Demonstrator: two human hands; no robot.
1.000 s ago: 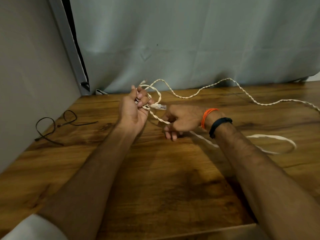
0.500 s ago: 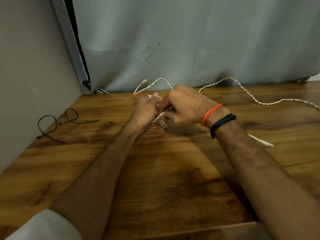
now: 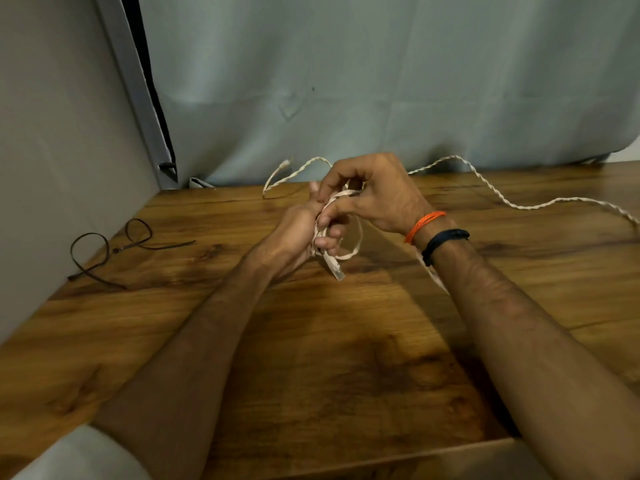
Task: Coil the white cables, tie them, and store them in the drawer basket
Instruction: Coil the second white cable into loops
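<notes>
Your left hand: fingers curled, gripping cable loops. Your right hand: above it, pinching a strand.

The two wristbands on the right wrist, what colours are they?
One thin orange wristband and one dark blue-black wristband, seen in the head view.

My right hand covered the cable where it met the loops in my left hand. Past the grip, the cable ran off the frame's right edge; its far plug was too small to identify.

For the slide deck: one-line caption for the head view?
Both hands, left hand and right hand, wind white cable into loops above wooden table.
</notes>
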